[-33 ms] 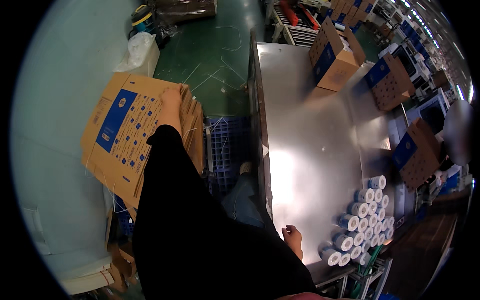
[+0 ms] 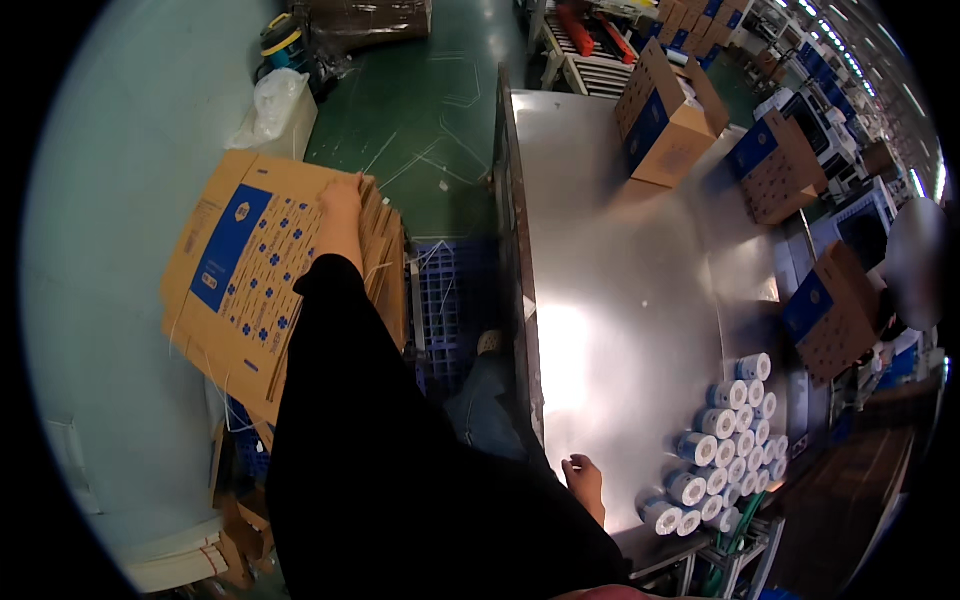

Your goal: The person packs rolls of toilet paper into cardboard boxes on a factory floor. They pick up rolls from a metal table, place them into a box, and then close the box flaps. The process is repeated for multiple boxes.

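Observation:
A stack of flattened cardboard boxes (image 2: 385, 262) stands at my left. The top flattened box (image 2: 205, 222) is brown with a blue panel and small blue prints, and it lies tilted. My left hand (image 2: 342, 200) is at its far right edge, fingers curled over the rim. My right hand (image 2: 584, 484) is above the near left edge of the metal table (image 2: 620, 300), fingers loosely bent and apart, holding nothing. To its right, several white cylindrical cans (image 2: 716, 422) lie on their sides in a pile, round ends toward me.
Three upright cartons, one an open carton (image 2: 665, 125), stand along the table's far and right sides. Beyond is a roller conveyor (image 2: 590, 75). A blue plastic pallet (image 2: 440, 290) lies on the green floor between stack and table, with loose white straps (image 2: 415, 150) farther off.

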Tool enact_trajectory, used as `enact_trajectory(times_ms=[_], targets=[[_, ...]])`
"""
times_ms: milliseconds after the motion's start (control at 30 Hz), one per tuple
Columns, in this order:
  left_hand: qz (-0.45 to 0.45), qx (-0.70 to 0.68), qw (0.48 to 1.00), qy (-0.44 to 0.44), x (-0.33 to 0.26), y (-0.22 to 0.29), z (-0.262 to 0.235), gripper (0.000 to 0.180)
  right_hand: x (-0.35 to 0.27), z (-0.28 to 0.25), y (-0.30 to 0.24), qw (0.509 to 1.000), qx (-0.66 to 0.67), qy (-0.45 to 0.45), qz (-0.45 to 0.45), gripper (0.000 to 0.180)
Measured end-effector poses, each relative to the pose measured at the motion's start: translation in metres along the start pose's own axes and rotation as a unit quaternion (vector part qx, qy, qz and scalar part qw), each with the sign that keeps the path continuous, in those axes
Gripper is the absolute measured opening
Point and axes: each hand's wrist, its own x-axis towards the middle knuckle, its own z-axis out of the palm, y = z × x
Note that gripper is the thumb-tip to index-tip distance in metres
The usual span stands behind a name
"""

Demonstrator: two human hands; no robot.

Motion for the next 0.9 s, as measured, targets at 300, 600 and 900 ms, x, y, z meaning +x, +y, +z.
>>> enact_trajectory(times_ms=[300,600,900], targets=[[0.112,-0.036,0.963,0.244,-0.071,-0.005,0.051,0.031,0.005,0.012,-0.021,0.999,-0.011,-0.029,0.009,0.042],[0.092,-0.063,0.929,0.353,-0.09,-0.012,-0.08,0.022,0.0,-0.017,0.002,0.998,-0.016,-0.022,-0.056,0.041],[0.497,-0.228,0.718,0.43,-0.293,0.089,-0.258,0.032,-0.029,-0.087,-0.031,0.965,0.163,0.181,-0.101,0.04]])
